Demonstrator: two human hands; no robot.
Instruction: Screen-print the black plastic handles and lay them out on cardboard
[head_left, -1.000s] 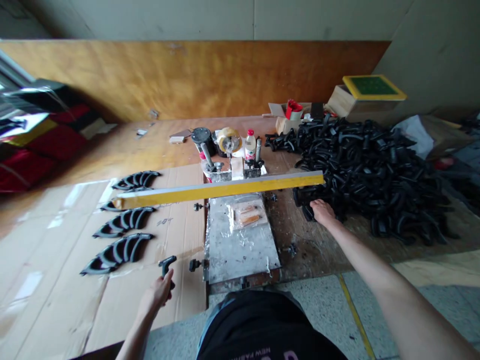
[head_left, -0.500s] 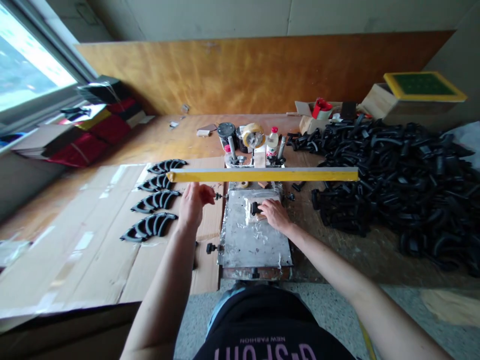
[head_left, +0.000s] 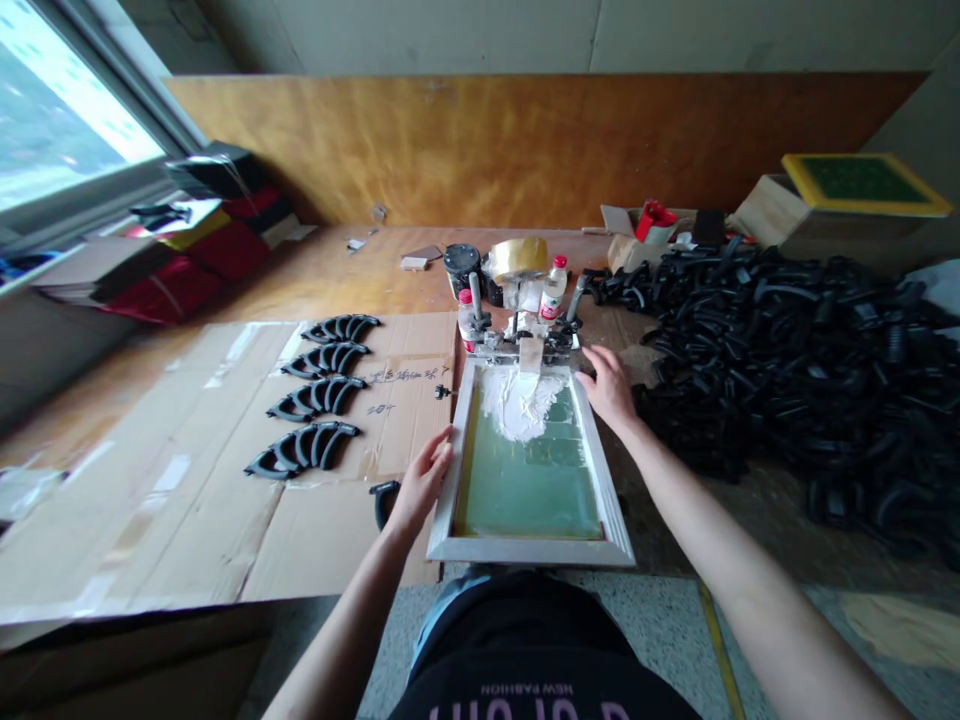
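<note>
four curved black parts [head_left: 316, 390], one screen frame [head_left: 531, 547]

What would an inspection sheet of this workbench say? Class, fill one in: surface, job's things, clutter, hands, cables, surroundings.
Surface: wooden bench, its near left part covered by flattened cardboard.
Job's things: screen frame lying flat, white ink heaped at its far end; four curved black parts in a row on the cardboard.
Clutter: large heap of black parts on the right; tape roll, small bottle, dark pot behind the frame.
Hands: left hand on the frame's left edge; right hand at its right edge.
Cables: nothing seen.
Surroundings: window left, plywood panel behind, boxes far right.
</note>
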